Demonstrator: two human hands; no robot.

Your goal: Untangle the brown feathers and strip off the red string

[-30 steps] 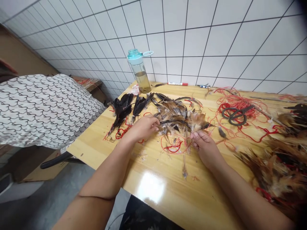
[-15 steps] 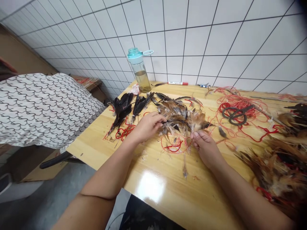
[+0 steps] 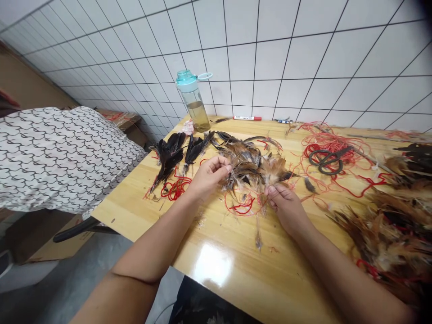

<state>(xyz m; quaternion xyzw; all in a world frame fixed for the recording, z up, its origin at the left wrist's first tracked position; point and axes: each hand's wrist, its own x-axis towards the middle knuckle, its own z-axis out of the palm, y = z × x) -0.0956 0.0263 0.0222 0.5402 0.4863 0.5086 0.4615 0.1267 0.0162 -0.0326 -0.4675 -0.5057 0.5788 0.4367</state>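
You have the brown feather bunch in the middle of the worktop, straight ahead of you and between your two hands. Its long side runs from left to right, so it lies nearly crosswise to your forearms. Your right hand is the nearer one: the thumb and fingers are closed together at the lower edge of the bunch, and they seem to pinch some feathers there, but the fingers hide how many. Your left hand is curled, with its fingertips just beside the left end of the bunch. These fingers are pressed together, but I cannot tell if something thin is between them.

Below the bunch, on your side, lies a loop of red thread. Left of your left hand are two dark feather bunches and a tangle of red thread. To the right are scissors lying on a second tangle of red thread, and a big heap of feathers at the edge of the view. A water bottle and a marker pen are at the far edge, near the tiled wall.
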